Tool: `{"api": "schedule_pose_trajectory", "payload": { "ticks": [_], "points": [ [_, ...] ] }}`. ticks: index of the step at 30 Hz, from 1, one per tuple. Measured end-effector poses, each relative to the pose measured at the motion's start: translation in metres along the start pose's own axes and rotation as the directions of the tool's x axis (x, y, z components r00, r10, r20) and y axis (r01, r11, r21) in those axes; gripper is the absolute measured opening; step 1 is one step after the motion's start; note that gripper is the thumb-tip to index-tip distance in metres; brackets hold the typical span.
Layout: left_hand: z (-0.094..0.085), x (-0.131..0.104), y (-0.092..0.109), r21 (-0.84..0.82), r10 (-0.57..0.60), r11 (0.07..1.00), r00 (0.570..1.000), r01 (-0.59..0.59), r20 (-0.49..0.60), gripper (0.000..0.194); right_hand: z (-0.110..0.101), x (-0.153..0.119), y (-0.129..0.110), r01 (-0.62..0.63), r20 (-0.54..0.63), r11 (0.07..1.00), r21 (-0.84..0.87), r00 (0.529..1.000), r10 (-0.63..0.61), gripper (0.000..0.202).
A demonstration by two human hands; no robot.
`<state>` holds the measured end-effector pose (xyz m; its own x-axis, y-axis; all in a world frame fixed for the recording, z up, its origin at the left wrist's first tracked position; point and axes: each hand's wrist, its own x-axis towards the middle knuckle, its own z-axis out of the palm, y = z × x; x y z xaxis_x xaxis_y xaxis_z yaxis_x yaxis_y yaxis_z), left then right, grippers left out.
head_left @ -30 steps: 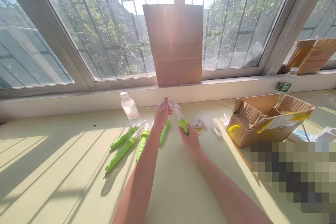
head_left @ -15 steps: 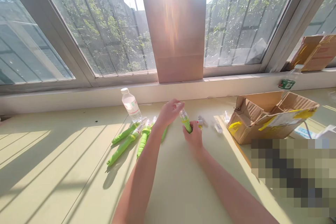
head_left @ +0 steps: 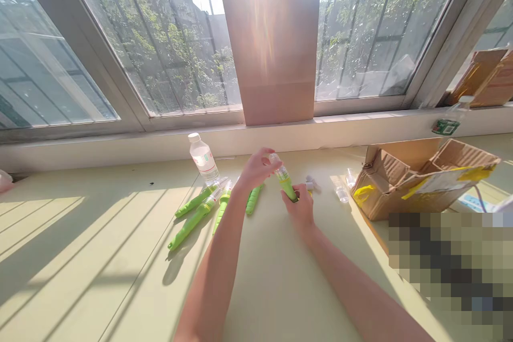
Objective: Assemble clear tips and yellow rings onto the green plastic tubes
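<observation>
Over the middle of the table I hold a bright green handle (head_left: 287,187) with a clear ribbed plastic top (head_left: 278,166), tilted up and to the left. My right hand (head_left: 300,211) is wrapped round the green lower part. The fingers of my left hand (head_left: 256,170) close round the clear top. Left of my forearm lie several similar green handles (head_left: 188,227), at least one with a clear tip. Another green handle (head_left: 253,200) rests between my arms. Just beyond my right hand are small white and clear pieces (head_left: 312,184), too small to name.
A water bottle (head_left: 203,157) stands behind the green handles. At right sits an open cardboard box (head_left: 420,192), with a small clear plastic piece (head_left: 342,194) beside it. A brown board (head_left: 276,59) leans against the window; a green-labelled bottle (head_left: 449,124) is near the sill.
The green handle in my hands has tipped a little, its lower end shifting right with my right hand. The view has moved slightly, showing more of the green handle between my arms.
</observation>
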<state>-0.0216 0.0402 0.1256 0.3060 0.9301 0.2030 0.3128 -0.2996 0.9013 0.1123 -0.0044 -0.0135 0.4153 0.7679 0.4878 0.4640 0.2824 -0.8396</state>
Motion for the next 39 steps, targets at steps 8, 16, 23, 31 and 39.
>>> {"api": "schedule_pose_trajectory", "payload": {
  "ticks": [8,16,23,31,39],
  "points": [
    [0.019,0.005,-0.002,-0.185,-0.132,0.977,0.981,0.104,-0.144,0.046,-0.003,0.000,-0.005,0.147,0.051,0.989,-0.034,0.988,-0.145,0.032],
    [0.029,0.004,0.003,-0.296,-0.239,0.940,0.944,0.167,-0.228,0.026,-0.002,-0.002,-0.006,0.178,0.116,0.983,-0.052,0.978,-0.171,0.034],
    [0.051,0.001,0.010,-0.456,-0.269,0.884,0.911,0.105,-0.312,0.041,-0.001,-0.013,-0.018,0.097,0.177,0.995,0.000,0.980,-0.095,0.029],
    [0.042,0.003,0.001,-0.616,-0.209,0.785,0.965,0.069,-0.159,0.029,0.004,-0.023,-0.025,-0.055,0.292,0.994,0.100,0.956,0.023,0.025],
    [0.056,0.001,0.008,-0.643,-0.307,0.765,0.893,0.025,-0.330,0.026,0.003,-0.018,-0.027,-0.038,0.101,0.995,-0.092,0.994,0.047,0.029]
  ]
}}
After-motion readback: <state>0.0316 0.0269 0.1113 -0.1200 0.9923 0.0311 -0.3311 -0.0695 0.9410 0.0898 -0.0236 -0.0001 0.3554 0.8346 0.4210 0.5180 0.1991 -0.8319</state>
